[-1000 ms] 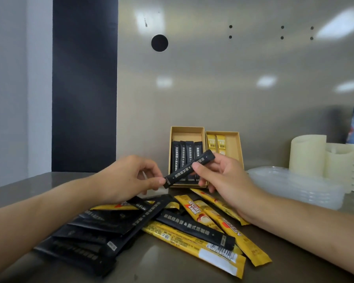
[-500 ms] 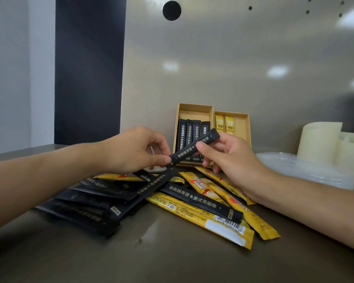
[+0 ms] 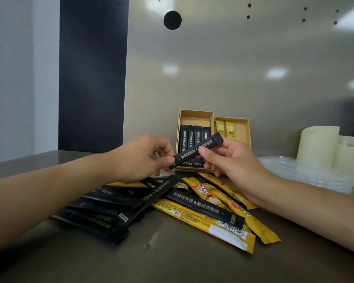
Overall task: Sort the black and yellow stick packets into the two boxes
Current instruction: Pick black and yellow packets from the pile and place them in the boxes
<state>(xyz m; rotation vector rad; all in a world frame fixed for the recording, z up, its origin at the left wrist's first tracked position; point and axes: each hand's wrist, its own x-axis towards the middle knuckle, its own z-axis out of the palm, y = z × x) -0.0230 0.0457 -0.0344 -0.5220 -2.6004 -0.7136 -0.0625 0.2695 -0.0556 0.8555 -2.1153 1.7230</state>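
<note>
Both hands held one black stick packet [image 3: 194, 153] in the air above the steel table [image 3: 172, 262]. The packet was tilted, its low end toward eight o'clock and its high end toward two o'clock. The left hand [image 3: 143, 158] pinched the low end between thumb and fingertips, and the right hand [image 3: 233, 166] gripped the upper half with curled fingers and thumb. Behind the packet, at twelve o'clock from the hands, two open cardboard boxes stood side by side and touching. The left box [image 3: 194, 117] contained four black packets [image 3: 189, 139] in a row. The right box [image 3: 242, 129] contained two yellow packets [image 3: 225, 126] against its nine o'clock wall. Under the hands, at six o'clock, lay a loose heap. Its black pile [image 3: 110, 209] spread toward eight o'clock and its yellow sticks [image 3: 202, 223] fanned toward four o'clock. One long black stick [image 3: 204, 205] lay across the yellow ones. At three o'clock, well apart from the heap, sat a stack of clear plastic lids [image 3: 307, 174], with cream-coloured rolls [image 3: 317, 146] just behind them.
</note>
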